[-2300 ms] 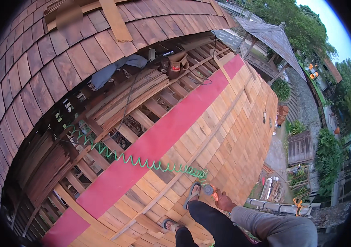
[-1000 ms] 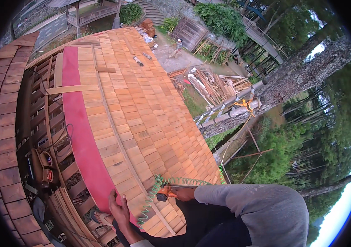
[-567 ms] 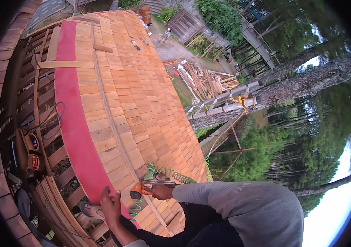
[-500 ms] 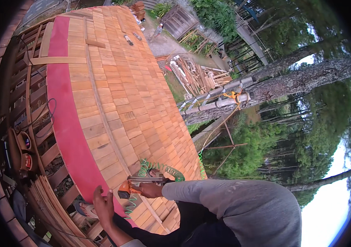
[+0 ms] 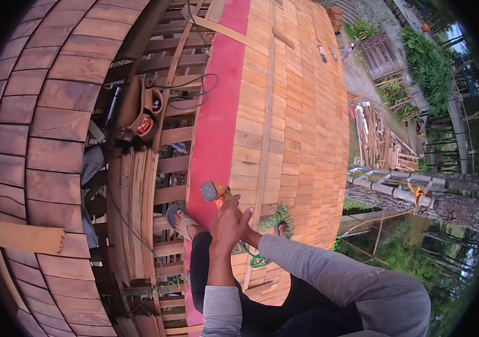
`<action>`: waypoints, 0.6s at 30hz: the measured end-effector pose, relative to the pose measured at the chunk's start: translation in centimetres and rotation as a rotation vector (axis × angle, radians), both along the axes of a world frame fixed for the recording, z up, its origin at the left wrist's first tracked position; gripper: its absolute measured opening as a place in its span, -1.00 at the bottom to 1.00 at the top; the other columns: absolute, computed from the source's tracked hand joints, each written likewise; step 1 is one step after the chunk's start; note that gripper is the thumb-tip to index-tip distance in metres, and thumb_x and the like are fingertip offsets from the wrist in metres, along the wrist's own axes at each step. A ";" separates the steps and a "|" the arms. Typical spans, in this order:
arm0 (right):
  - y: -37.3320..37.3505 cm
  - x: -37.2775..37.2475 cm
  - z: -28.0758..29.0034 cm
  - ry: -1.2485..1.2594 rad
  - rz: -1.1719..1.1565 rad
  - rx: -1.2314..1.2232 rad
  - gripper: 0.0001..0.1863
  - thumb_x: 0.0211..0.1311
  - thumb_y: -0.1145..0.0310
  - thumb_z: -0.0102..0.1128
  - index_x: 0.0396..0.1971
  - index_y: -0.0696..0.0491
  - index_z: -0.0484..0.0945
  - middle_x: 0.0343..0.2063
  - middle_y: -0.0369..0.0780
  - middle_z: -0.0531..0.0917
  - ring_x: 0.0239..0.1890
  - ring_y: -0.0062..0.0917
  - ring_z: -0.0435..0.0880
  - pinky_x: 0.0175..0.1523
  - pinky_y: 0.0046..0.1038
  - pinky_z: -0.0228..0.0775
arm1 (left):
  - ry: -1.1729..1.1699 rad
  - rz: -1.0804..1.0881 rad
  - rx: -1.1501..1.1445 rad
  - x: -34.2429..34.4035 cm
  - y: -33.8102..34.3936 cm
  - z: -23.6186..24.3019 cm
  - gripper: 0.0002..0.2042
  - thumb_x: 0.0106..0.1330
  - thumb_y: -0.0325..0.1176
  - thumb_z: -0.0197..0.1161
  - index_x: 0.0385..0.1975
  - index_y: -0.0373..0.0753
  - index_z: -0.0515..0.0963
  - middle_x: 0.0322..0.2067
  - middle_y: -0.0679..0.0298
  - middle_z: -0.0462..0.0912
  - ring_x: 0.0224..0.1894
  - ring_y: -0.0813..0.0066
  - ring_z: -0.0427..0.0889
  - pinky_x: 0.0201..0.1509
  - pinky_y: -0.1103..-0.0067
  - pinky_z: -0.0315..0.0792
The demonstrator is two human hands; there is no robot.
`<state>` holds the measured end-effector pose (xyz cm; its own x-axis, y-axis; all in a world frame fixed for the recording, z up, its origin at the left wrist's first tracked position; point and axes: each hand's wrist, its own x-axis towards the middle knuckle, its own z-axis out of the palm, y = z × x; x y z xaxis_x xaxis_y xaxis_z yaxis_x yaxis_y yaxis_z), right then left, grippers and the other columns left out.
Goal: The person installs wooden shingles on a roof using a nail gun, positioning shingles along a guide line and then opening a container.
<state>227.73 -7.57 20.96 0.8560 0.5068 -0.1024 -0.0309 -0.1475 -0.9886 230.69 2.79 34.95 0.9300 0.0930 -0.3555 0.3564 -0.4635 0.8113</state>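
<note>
An orange and grey nail gun [image 5: 213, 192] is held in front of me over the red underlay strip [image 5: 215, 135]. My left hand [image 5: 229, 221] is closed around its handle end, thumb toward the right. Close behind it is my right hand [image 5: 252, 236], also at the handle; most of its fingers are hidden by the left hand. A green coiled air hose [image 5: 276, 218] lies on the wooden shingles near my right foot, with another loop below my right wrist. My left foot [image 5: 185, 222], in a sandal, rests at the strip's left edge.
Wooden shingles [image 5: 301, 129] cover the slope to the right, crossed by a long batten [image 5: 267, 112]. Open battens with gaps lie left of the strip, holding a brown tool pouch [image 5: 138, 115] and stacked shingles [image 5: 132, 213]. A ladder [image 5: 388, 188] leans by a tree beyond the roof edge.
My view has swung left, bringing the older shingles into sight. My left hand, earlier open beside the strip, has come to the nail gun, which now points over the strip.
</note>
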 end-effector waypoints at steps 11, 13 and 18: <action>16.8 13.5 -11.4 -0.556 -0.190 -0.290 -0.21 0.24 0.56 0.16 0.51 0.09 0.18 -0.01 0.08 0.54 0.05 0.00 0.57 0.20 -0.12 0.44 | -0.083 0.123 0.141 0.7 1.7 1.4 -0.46 0.29 -0.21 0.40 0.17 -0.43 0.49 0.04 -0.13 0.63 0.07 -0.09 0.64 0.19 0.21 0.49; 19.6 15.0 -12.4 -0.357 -0.082 -0.326 -0.22 0.25 0.57 0.15 0.51 0.07 0.19 0.05 0.11 0.54 0.10 0.03 0.55 0.25 -0.14 0.42 | -0.056 0.147 0.165 0.8 2.9 2.1 -0.50 0.31 -0.22 0.38 0.15 -0.41 0.51 0.03 -0.09 0.63 0.11 -0.06 0.60 0.24 0.21 0.45; 22.9 17.1 -13.7 -0.106 -0.054 -0.344 -0.24 0.26 0.58 0.13 0.50 0.00 0.22 0.10 0.12 0.54 0.14 0.06 0.54 0.29 -0.17 0.42 | -0.073 0.215 0.185 0.3 5.7 1.1 -0.55 0.37 -0.25 0.32 0.14 -0.40 0.50 0.04 -0.08 0.62 0.10 -0.09 0.61 0.22 0.17 0.45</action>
